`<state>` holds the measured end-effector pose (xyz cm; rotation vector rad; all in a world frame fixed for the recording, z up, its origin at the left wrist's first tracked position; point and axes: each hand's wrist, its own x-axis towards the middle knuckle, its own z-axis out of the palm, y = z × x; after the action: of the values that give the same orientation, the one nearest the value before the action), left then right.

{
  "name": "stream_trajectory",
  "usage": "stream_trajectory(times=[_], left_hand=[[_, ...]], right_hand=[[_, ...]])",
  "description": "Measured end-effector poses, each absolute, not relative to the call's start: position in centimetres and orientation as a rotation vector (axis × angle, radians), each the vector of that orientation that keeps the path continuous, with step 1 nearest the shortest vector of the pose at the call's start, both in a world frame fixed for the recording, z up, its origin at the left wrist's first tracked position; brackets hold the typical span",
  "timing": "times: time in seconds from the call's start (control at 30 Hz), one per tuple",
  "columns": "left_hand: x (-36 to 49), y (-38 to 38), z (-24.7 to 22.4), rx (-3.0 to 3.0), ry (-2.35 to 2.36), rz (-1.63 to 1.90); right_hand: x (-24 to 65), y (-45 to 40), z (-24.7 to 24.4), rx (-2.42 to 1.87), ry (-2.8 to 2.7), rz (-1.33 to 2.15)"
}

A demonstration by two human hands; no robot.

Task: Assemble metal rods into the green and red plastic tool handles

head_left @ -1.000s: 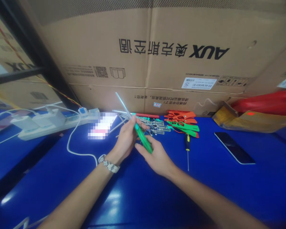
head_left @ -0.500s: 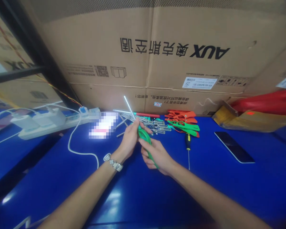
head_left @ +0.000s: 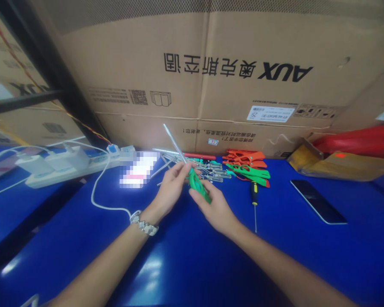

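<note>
My right hand [head_left: 216, 207] is closed round a green handle [head_left: 199, 186], thumb along its near side. A thin metal rod [head_left: 175, 144] rises from the handle's upper end and points up and left. The fingers of my left hand [head_left: 171, 185] pinch the place where rod and handle meet. Behind my hands lies a pile of metal rods and small clear-handled pieces [head_left: 216, 172]. Orange handle parts [head_left: 246, 158] and green handle parts [head_left: 252, 172] are stacked to its right.
A yellow-black screwdriver [head_left: 254, 194] and a dark phone [head_left: 318, 202] lie at right on the blue table [head_left: 192, 264]. A lit, pixelated screen [head_left: 140, 169] and a white power strip [head_left: 51, 175] with cables are at left. A large cardboard box [head_left: 230, 34] stands behind.
The green handle has turned in my right hand and now shows a shorter outline. My left hand has shifted slightly left and its fingers have moved at the rod's base.
</note>
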<state>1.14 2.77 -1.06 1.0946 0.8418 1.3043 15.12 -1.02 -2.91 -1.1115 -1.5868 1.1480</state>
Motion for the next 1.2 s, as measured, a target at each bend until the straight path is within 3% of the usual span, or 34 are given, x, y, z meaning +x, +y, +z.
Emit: stream_trajectory(times=[0.2, 0.47, 0.9, 1.2], left_hand=[[1.2, 2.5, -1.0, 1.004, 0.851, 1.382], [1.3, 2.2, -0.6, 0.878, 0.797, 1.243], [-1.3, -0.3, -1.1, 0.619, 0.995, 1.385], [0.9, 0.2, -2.4, 0.926, 1.017, 1.322]], right_hand=[[16.4, -1.3, -1.9, -1.254, -1.858, 0.797], [18.8, -1.2, -2.1, -1.337, -1.966, 0.743], [22.0, -0.8, -1.0, -1.382, -2.414, 0.550], [16.4, 1.3, -1.2, -1.222, -2.100, 0.756]])
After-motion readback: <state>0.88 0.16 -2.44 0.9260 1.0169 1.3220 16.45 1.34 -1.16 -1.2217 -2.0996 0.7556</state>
